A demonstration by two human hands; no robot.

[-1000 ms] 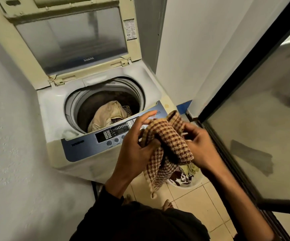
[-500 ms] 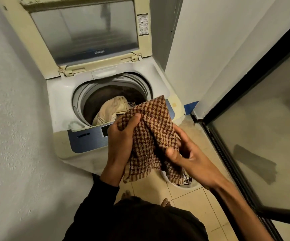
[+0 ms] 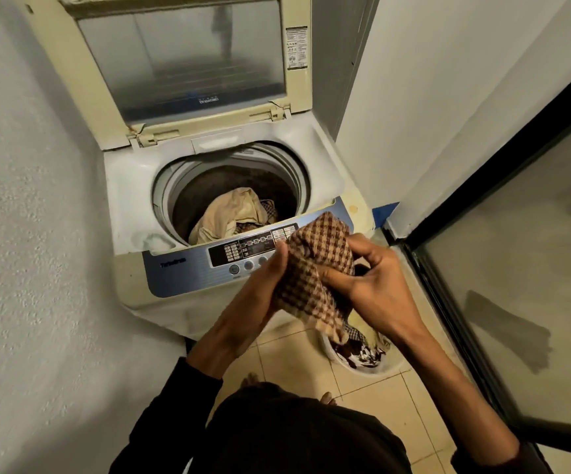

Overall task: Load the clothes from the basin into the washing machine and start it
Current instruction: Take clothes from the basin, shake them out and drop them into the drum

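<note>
Seen from the head camera, the left hand [image 3: 270,285] and right hand [image 3: 373,285] both grip a brown checked cloth [image 3: 315,268] before the open washing machine [image 3: 130,200], above the basin [image 3: 362,362] of clothes on the floor.

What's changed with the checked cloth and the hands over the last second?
Both hands, left hand and right hand, kept hold of the checked cloth, turning and regripping it; the cloth now hangs over the basin. Unchanged: lid up, beige garment in the drum, clothes left in the basin.
</note>
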